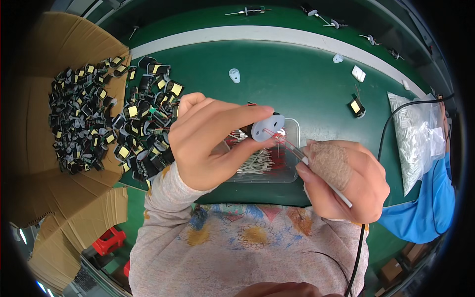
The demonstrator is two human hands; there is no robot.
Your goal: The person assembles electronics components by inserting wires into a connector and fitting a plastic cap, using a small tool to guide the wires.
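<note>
My left hand (208, 141) pinches a small black module between thumb and fingers. Its pale grey oval cap (267, 128), pierced by small holes, faces right. Thin red wires (282, 138) run between the cap and the thin white lead (341, 195) in my right hand (349, 178). That hand's fingers are closed round the lead, whose wire end looks silvery. A tan wrap covers part of the right hand. Below the left hand, a clear plastic tub (289, 178) holds many white leads with red wires; the hands partly hide it.
A cardboard box (29, 123) full of black modules stands left, with a pile of modules (148, 116) beside it. Loose grey caps (234, 75) lie farther back. At right are a bag of white pieces (405, 143), a black cord (383, 131) and a person's blue sleeve (425, 203).
</note>
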